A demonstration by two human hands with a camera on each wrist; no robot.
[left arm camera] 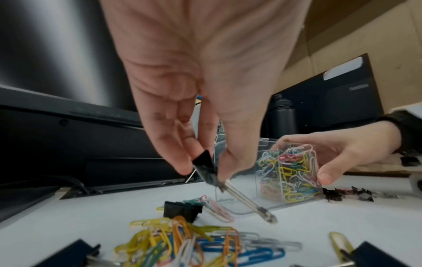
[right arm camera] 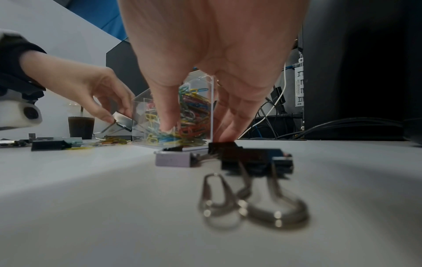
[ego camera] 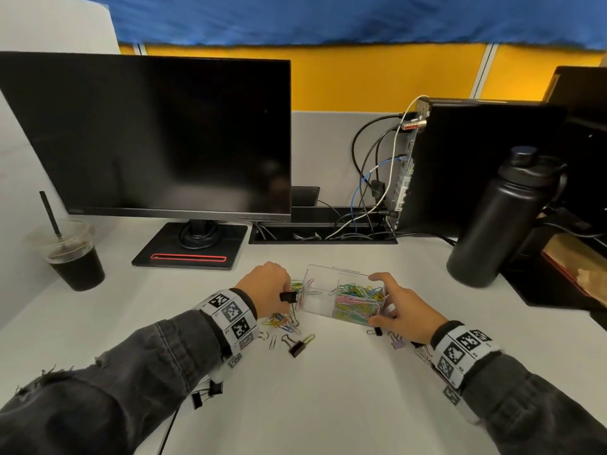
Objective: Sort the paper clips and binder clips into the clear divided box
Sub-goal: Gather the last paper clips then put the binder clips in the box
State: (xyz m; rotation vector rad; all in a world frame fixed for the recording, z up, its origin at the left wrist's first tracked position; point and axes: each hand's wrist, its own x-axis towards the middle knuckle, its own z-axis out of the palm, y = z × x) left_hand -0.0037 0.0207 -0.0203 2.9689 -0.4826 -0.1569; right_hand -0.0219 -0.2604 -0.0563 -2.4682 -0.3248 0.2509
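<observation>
The clear divided box (ego camera: 323, 302) stands on the white desk; its right compartment is packed with coloured paper clips (ego camera: 359, 298), while the left one looks nearly bare. My right hand (ego camera: 395, 305) grips the box's right end, thumb at the front and fingers at the back (right arm camera: 230, 112). My left hand (ego camera: 267, 287) pinches a black binder clip (left arm camera: 205, 167) just left of the box, its wire handles pointing down toward the desk. Below it lies a pile of coloured paper clips (left arm camera: 182, 242) and a black binder clip (left arm camera: 181, 210). More binder clips (right arm camera: 248, 159) lie beneath my right wrist.
A black monitor (ego camera: 147, 136) on its stand fills the back left. An iced coffee cup with a straw (ego camera: 74, 257) sits far left. A black bottle (ego camera: 499, 221) and a computer tower with cables stand at the right. A black binder clip (ego camera: 297, 346) lies in front of the box.
</observation>
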